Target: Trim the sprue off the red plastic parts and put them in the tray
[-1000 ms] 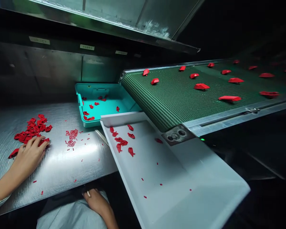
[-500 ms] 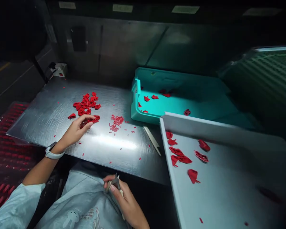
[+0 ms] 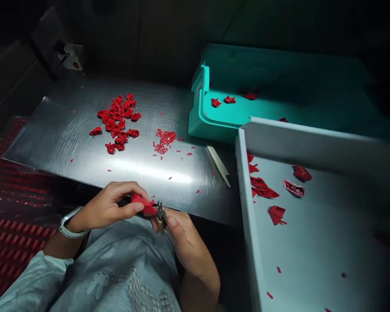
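Observation:
Near the table's front edge, my left hand [image 3: 112,206] pinches a red plastic part [image 3: 143,204] between thumb and fingers. My right hand [image 3: 182,229] grips a pair of side cutters [image 3: 161,214], whose jaws meet the right end of that part. Whether the blades are closed on it I cannot tell. Farther back lies a heap of similar red parts [image 3: 117,115] on the metal table [image 3: 68,143]. To its right is a small pile of red offcuts [image 3: 165,141], with more scattered around.
A teal bin [image 3: 195,123] holding several red parts stands at the back right. In front of it, a white tray [image 3: 247,208] contains more red parts and bits. A pale flat strip [image 3: 218,165] lies beside the tray. A power socket [image 3: 74,56] sits at the back left.
My left hand has drawn back from the heap towards my lap with a red part. My right hand has risen, bringing the cutters to it. The view has tilted downward.

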A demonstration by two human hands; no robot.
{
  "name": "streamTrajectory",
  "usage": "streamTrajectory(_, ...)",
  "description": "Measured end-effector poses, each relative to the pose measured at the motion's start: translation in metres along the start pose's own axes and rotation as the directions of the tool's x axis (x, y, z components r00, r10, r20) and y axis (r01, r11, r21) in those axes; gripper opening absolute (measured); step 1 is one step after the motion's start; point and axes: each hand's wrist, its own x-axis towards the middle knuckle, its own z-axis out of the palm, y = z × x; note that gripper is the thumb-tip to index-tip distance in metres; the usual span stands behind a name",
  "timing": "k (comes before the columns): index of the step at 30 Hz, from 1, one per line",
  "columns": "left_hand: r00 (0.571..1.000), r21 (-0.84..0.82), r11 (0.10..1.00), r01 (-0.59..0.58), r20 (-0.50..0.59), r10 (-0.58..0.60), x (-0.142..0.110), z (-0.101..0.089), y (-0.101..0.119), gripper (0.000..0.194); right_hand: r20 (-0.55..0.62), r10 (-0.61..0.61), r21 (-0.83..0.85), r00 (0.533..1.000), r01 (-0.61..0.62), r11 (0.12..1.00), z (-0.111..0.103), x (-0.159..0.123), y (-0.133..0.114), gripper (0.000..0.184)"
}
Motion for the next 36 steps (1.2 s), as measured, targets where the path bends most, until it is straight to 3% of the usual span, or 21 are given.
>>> streamTrajectory(6,0.993,0.004,1.000,0.007,0.119,-0.007,0.004,-0.005,-0.003,0.023,0.124,-0.014,0.052,0.992,0.007,0.999,-0.003,0.002,-0.003,0.072)
streamTrajectory(15,0.988,-0.078,0.996,0.047,0.153,-0.035,0.005,-0.010,-0.010,0.041,0.189,-0.024,0.085,0.982,0.008,0.996,-0.007,0.002,0.001,0.072)
streamTrajectory(22,0.997,-0.300,0.954,-0.008,0.070,0.031,0.005,-0.004,-0.015,0.034,0.203,0.001,0.032,0.979,-0.008,0.999,-0.004,0.002,-0.003,0.069)
streamTrajectory(25,0.995,-0.291,0.955,0.049,0.096,-0.022,0.004,-0.001,-0.015,0.039,0.200,0.005,0.014,0.980,-0.008,1.000,-0.003,0.003,-0.005,0.067)
streamTrajectory(28,0.996,-0.256,0.964,0.076,0.053,-0.065,0.003,0.001,-0.015,0.046,0.193,0.012,0.008,0.981,-0.014,1.000,-0.003,0.003,-0.007,0.067)
streamTrajectory(36,0.998,-0.248,0.967,0.058,-0.016,-0.064,0.003,0.005,-0.006,0.040,0.193,0.045,-0.087,0.980,-0.029,0.996,-0.004,0.001,-0.012,0.070)
